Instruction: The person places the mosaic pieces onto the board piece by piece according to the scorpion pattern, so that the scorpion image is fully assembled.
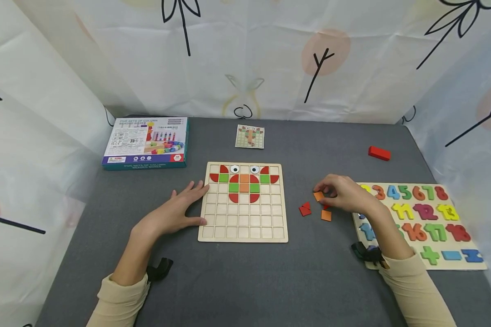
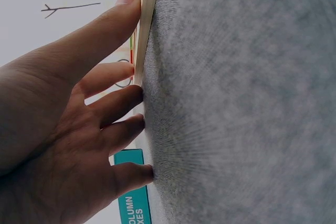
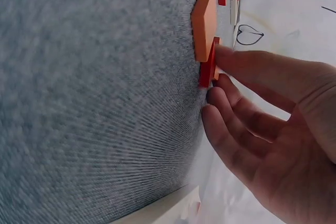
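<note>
My left hand (image 1: 176, 211) rests along the left edge of a wooden grid board (image 1: 243, 234), its fingers spread and its thumb against the edge. Red, green and orange pieces and two round eye pieces fill several of the upper cells. To the right of the board, my right hand (image 1: 345, 194) pinches an orange square tile (image 1: 318, 196) between thumb and fingertips, low over the table. Another orange square tile (image 3: 205, 22) lies close by. A red piece (image 3: 207, 72) shows under the thumb in the right wrist view, partly hidden. Further red pieces (image 1: 305, 209) lie between board and hand.
A wooden number board (image 1: 413, 265) lies under the right forearm. At the back are a small pattern card (image 1: 249, 136), a boxed set (image 1: 145, 143) at left and a red block (image 1: 379, 153) at right. Printed cloth hangs around the grey table (image 1: 245, 290).
</note>
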Motion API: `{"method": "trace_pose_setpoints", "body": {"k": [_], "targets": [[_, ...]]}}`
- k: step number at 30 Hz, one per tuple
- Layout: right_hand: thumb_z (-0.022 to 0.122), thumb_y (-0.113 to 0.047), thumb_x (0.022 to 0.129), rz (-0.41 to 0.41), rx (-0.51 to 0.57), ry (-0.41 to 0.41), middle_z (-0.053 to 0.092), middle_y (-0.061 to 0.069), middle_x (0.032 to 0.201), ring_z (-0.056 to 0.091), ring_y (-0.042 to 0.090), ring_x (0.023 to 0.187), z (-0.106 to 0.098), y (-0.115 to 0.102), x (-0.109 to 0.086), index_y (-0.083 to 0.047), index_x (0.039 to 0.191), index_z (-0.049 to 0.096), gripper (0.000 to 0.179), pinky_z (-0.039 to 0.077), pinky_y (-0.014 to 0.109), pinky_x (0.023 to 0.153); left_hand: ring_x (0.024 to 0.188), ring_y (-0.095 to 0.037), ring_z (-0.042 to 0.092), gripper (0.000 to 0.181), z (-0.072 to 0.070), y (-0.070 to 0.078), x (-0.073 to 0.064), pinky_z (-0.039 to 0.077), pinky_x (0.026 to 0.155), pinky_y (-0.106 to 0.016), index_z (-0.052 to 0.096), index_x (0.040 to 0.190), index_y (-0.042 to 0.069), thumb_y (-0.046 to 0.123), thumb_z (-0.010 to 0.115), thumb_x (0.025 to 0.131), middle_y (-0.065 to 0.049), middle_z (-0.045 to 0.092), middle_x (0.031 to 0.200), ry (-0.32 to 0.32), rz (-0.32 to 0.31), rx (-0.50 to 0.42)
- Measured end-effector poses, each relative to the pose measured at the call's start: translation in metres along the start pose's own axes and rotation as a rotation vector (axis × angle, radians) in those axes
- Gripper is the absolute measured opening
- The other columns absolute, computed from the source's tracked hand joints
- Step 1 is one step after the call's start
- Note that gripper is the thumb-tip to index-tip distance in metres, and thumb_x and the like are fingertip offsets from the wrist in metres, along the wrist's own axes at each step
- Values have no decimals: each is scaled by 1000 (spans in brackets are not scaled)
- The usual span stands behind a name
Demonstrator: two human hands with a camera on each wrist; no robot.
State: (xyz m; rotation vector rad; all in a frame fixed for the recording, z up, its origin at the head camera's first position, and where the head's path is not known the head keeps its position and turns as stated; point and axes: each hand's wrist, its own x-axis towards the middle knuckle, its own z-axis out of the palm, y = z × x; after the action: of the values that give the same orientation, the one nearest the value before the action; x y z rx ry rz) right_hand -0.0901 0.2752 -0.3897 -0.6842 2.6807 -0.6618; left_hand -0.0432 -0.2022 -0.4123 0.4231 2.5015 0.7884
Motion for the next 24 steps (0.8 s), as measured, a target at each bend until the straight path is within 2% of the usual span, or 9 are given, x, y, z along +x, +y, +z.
{"method": "trace_pose_setpoints", "body": {"k": [8, 15, 19, 24], "targets": [[86, -4, 89, 15, -46, 13, 75, 7, 92, 68, 15, 83, 2, 0, 6, -1, 107, 79, 19, 60, 31, 75, 171, -46, 6, 99, 1, 0, 0, 3, 130, -81, 28, 173, 13, 32, 85, 95, -18, 18, 182, 2, 2, 1], [84, -7, 88, 25, -71, 33, 75, 4, 88, 65, 11, 79, 5, 0, 8, -1, 104, 79, 18, 56, 25, 71, 171, -46, 6, 98, 1, 1, 0, 3, 130, -81, 28, 173, 14, 32, 85, 95, -17, 17, 183, 3, 5, 9], [83, -6, 87, -14, -48, 79, 76, 4, 89, 66, 10, 79, 7, -4, 10, -2, 105, 80, 19, 58, 27, 72, 171, -46, 6, 99, 1, 1, 0, 3, 130, -81, 28, 173, 14, 32, 85, 95, -17, 17, 183, 5, 4, 11], [83, -2, 87, -94, 40, 117, 77, 6, 93, 71, 14, 81, 10, -15, 16, -2, 108, 81, 21, 65, 33, 75, 171, -45, 6, 99, 1, 0, 0, 3, 130, -81, 28, 173, 14, 32, 85, 95, -16, 17, 183, 9, 6, 11]]}}
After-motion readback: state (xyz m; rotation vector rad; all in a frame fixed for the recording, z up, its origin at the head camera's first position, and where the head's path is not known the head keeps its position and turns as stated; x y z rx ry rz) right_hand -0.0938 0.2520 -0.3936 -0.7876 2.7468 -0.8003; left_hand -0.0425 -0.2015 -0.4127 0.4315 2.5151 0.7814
